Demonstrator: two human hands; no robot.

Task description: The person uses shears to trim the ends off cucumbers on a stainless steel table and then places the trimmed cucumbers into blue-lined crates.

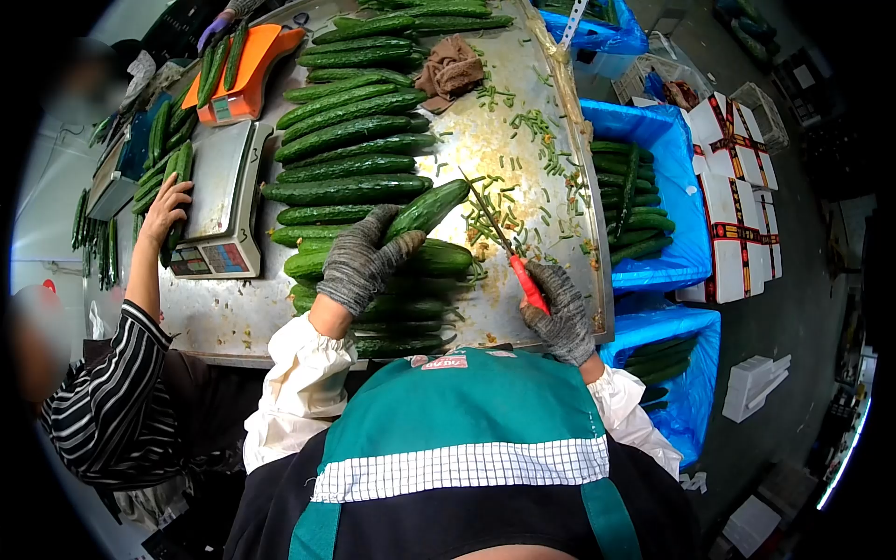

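Note:
My left hand (362,260), in a grey knit glove, grips a dark green cucumber (429,207) whose far end points up and to the right. A knife with a red handle (528,284) is in my gloved right hand (562,315); its thin blade (487,211) slants up-left, with its tip close to the end of that cucumber. Rows of cucumbers (350,189) lie above and below my left hand on the metal table (476,322). Small green cut pieces (537,127) are scattered over the table's right part.
Blue-lined crates (686,196) of cucumbers stand right of the table, with white boxes (737,224) beyond. A scale (219,201), an orange scale (245,75) and a brown cloth (451,70) lie on the table. At left, a co-worker's hand (166,207) touches cucumbers.

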